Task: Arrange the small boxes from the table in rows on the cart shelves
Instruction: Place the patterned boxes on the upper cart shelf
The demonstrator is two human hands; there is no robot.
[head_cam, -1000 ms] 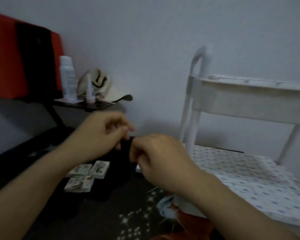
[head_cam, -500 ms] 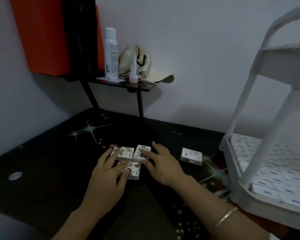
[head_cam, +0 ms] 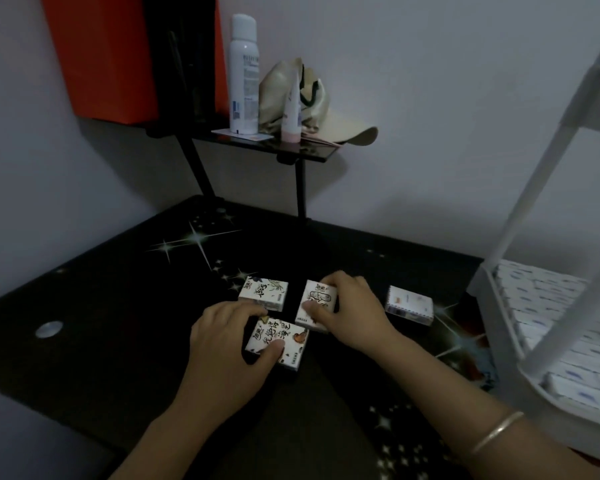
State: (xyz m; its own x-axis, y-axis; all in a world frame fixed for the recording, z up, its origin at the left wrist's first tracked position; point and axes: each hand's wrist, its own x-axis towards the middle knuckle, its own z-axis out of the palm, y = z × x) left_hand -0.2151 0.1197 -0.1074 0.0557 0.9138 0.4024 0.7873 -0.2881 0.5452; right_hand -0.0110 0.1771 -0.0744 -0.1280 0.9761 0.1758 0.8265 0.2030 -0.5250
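1. Small box point(head_cam: 278, 344) closest in, on the black table point(head_cam: 118, 341), is pinched by the left hand point(head_cam: 222, 344).
2. Right hand point(head_cam: 352, 313) grips the second box point(head_cam: 314, 306) just beside it.
3. Third box point(head_cam: 264, 293) lies loose behind, and the fourth box point(head_cam: 409, 304) sits off to the right.
4. White cart point(head_cam: 492, 323) is at far right, its lower shelf packed with rows of boxes point(head_cam: 548, 306).

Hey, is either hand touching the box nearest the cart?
No, that box lies apart on the table, right of the right hand.
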